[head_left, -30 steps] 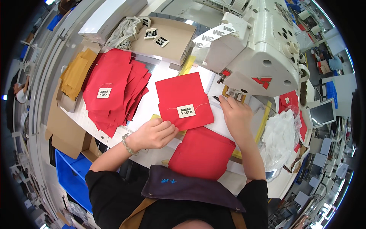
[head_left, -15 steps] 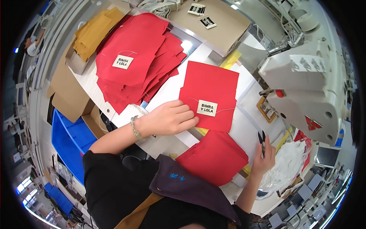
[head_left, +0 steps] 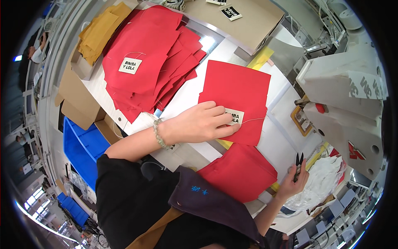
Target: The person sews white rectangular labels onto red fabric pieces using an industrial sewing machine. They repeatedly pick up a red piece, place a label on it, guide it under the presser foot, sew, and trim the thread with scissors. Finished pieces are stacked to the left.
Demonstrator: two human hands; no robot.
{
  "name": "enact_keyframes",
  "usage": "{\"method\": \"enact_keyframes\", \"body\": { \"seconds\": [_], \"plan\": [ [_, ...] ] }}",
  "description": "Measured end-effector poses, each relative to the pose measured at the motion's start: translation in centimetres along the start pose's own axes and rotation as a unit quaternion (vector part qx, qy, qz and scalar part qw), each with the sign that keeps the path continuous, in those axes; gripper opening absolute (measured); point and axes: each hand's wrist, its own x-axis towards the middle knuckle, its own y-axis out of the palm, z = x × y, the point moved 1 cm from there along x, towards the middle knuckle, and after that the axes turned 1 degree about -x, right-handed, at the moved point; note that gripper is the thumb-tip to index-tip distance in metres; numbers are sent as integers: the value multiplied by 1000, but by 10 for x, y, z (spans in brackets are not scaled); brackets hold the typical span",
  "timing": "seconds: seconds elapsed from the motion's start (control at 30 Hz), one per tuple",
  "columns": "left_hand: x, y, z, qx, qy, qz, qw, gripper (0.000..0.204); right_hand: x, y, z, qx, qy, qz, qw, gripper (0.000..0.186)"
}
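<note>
My left hand (head_left: 203, 122), with a beaded bracelet at its wrist, rests palm down on a red fabric panel (head_left: 236, 83). Its fingers are slightly bent and apart, and their tips cover part of a cream label (head_left: 236, 116) on the panel. A loose pale thread (head_left: 253, 120) runs from the label to the panel's right edge. Off to the right, my right hand (head_left: 293, 184) is closed around black thread snips (head_left: 298, 168), blades pointing up and away. The thumb of my left hand is hidden.
A heap of labelled red panels (head_left: 141, 37) lies at the far left beside mustard-yellow pieces (head_left: 101, 31). Folded red fabric (head_left: 240, 172) is nearest me. A white sewing machine (head_left: 344, 91) stands right, a cardboard box (head_left: 244, 25) behind, a blue bin (head_left: 85, 145) left.
My left hand has moved right and its fingers have reached onto the label, covering its left part. My right hand, still holding the snips, has shifted slightly right and nearer in the picture.
</note>
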Motion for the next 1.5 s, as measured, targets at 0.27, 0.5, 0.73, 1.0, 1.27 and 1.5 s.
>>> {"method": "enact_keyframes", "body": {
  "seconds": [0.27,0.5,0.73,1.0,1.27,1.5],
  "plan": [
    [-1,2,0,-4,0,2,1000,29,1,0,0,5,-11,-6,1000,35],
    [-1,1,0,-11,-1,1,1000,29,1,-1,2,4,-9,-3,1000,35],
    [-3,2,1,-19,2,15,1000,40,1,-1,-1,3,-21,1,1000,34],
    [-5,-15,-18,6,33,20,999,32,3,-2,5,5,-4,0,1000,33],
    [-6,-16,-31,71,20,70,995,31,2,-3,5,-64,-47,7,997,36],
    [8,-30,8,-101,-149,-49,983,13,1,-5,9,-100,-103,-14,990,35]
  ]
}}
